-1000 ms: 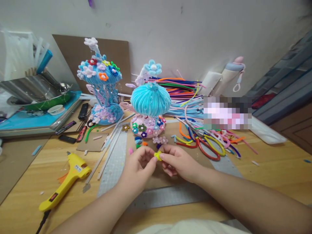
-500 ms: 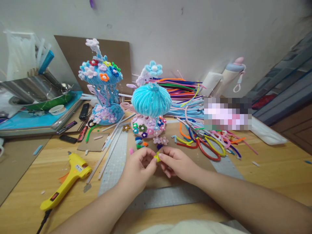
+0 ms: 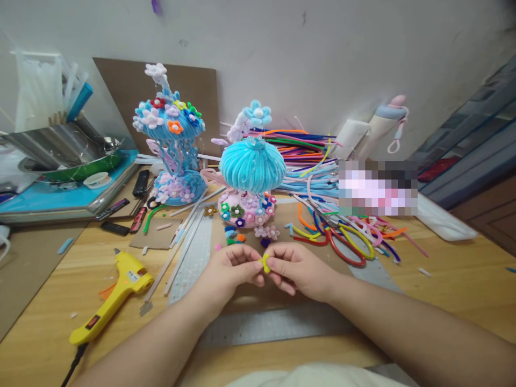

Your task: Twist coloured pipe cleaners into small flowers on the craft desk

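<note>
Yellow piece (image 3: pixel 265 263): small, fuzzy, with rounded lobes; it is between the two hands, above a flat brown sheet (image 3: pixel 282 301).
Blue dome (image 3: pixel 252 165): soft, ribbed, at 12 o'clock from the piece.
Glue gun (image 3: pixel 116 293): smooth, yellow, at 9 o'clock.
Left hand (image 3: pixel 236 266): nearly closed, pinching the piece.
Right hand (image 3: pixel 298 269): loosely curled, pinching its other side.

No legible text — label (image 3: pixel 131 276) on yellow glue gun (image 3: pixel 120 291) too small to read.
</note>
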Demonstrator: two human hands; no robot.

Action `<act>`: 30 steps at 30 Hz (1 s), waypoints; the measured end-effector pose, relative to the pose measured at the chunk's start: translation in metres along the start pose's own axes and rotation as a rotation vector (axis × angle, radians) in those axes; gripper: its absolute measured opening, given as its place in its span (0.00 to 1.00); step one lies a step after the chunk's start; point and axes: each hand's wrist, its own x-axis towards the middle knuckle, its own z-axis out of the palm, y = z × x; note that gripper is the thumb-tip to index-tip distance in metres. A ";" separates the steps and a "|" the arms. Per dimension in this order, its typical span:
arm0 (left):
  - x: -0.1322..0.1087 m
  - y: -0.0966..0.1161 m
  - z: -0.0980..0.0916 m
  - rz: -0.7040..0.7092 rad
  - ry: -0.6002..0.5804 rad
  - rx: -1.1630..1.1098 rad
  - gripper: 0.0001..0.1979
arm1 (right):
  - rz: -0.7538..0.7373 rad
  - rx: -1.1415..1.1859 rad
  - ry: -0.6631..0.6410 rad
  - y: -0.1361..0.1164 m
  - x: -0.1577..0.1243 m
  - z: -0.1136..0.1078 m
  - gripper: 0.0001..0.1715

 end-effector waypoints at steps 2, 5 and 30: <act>0.000 -0.002 0.000 0.068 0.029 0.045 0.08 | 0.004 0.089 0.012 0.001 0.001 0.001 0.16; -0.002 -0.005 0.001 0.272 0.126 0.320 0.05 | 0.003 0.166 0.045 0.002 0.003 0.003 0.16; 0.002 -0.002 0.006 0.101 0.150 0.131 0.10 | -0.068 -0.237 0.151 0.000 0.001 0.009 0.12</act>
